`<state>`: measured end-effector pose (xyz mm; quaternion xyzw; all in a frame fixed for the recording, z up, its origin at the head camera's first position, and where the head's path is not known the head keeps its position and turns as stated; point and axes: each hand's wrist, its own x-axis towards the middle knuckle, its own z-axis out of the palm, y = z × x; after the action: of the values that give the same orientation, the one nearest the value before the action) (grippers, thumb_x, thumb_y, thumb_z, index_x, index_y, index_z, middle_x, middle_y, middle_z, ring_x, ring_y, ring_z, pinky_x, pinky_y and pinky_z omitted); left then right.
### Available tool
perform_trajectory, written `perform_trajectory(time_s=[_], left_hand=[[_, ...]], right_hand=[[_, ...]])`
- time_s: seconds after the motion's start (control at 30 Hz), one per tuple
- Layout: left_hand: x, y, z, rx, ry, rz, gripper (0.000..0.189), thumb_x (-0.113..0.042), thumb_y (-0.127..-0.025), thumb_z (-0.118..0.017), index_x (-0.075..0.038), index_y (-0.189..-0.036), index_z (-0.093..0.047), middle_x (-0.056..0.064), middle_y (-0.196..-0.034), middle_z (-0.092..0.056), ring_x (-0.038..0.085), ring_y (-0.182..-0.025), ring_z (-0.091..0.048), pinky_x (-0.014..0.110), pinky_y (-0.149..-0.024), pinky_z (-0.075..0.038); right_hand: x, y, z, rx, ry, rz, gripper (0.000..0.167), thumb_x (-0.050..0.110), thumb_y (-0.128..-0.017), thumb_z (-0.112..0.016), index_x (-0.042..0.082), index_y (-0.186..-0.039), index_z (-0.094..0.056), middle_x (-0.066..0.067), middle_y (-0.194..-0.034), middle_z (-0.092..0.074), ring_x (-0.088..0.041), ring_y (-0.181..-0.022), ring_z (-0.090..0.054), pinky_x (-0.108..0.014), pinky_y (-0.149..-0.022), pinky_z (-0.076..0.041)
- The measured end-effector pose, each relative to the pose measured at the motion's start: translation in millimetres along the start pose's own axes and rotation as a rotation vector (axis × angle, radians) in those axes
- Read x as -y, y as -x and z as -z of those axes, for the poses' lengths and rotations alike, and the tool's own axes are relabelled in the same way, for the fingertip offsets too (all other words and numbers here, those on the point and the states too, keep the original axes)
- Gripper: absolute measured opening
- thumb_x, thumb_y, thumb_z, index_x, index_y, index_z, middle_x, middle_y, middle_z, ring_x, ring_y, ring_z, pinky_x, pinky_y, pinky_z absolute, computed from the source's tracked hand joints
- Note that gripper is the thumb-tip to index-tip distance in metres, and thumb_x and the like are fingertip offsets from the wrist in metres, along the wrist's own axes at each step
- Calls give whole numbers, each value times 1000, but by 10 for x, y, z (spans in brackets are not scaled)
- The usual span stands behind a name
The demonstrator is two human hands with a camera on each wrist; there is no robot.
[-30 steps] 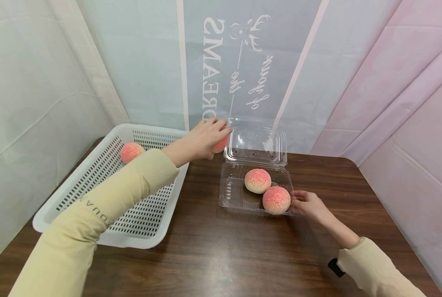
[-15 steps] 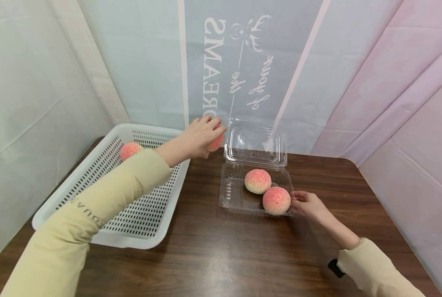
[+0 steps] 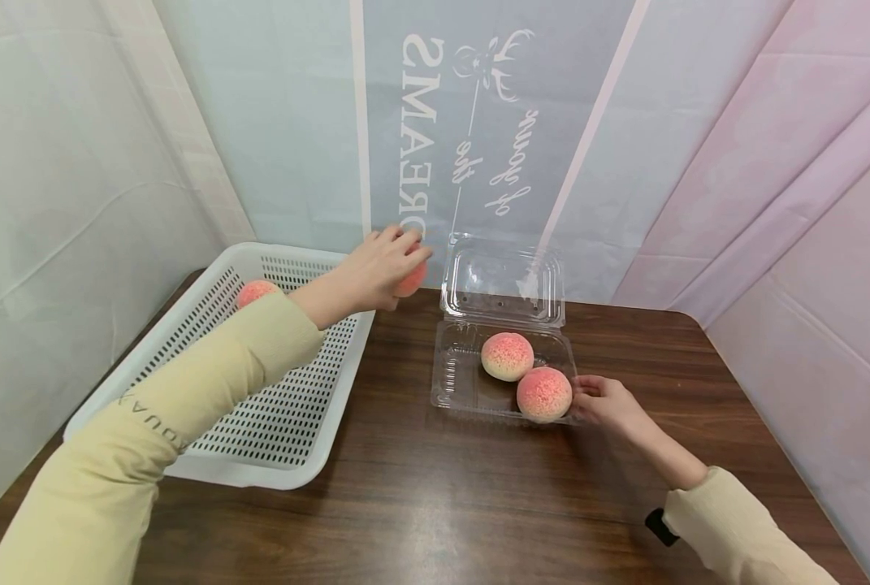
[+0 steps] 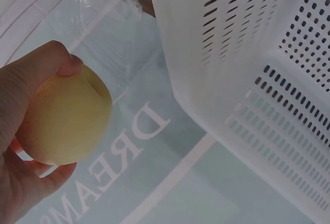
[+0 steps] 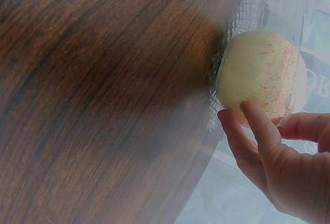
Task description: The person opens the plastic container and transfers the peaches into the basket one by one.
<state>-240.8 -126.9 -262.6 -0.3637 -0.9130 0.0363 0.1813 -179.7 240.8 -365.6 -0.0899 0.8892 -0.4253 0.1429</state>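
So one pink-and-yellow peach point(image 3: 411, 280) is held in the left hand point(image 3: 378, 266), up in the air between the white slotted basket point(image 3: 341, 398) and the clear plastic box point(image 3: 458, 386). The box's been left wide open, hinged lid point(image 3: 504, 280) tipped up at the back, right edge pinched by the right hand point(image 3: 612, 406). Two more peaches, a rear one point(image 3: 508, 356) and a front one point(image 3: 544, 395), are nestled inside, basically touching. Another peach point(image 3: 255, 292), partly hidden, can be seen in the basket.

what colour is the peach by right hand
That peach: speckled pink over cream, best in head view.
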Motion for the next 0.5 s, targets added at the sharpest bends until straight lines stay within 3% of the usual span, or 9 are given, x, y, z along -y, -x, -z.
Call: perform_trajectory(time_s=[0.23, 0.5], left_hand=[[46, 42, -18, -29, 20, 2, 77, -14, -52, -82, -3, -121, -48, 16, -116, -45, 38, -103, -43, 48, -82, -42], [74, 92, 19, 4, 23, 29, 79, -13, -54, -81, -4, -124, -47, 17, -123, -43, 39, -108, -42, 49, -80, -44]], right_hand=[[-3, -7, -1, -6, 19, 3, 44, 5, -90, -48, -25, -120, -37, -38, -113, -50, -20, -83, -62, -24, -65, -52], [-6, -3, 2, -17, 51, 18, 43, 7, -90, -49, -25, -118, -39, -37, -110, -53, -22, -84, -62, -24, -64, -51]])
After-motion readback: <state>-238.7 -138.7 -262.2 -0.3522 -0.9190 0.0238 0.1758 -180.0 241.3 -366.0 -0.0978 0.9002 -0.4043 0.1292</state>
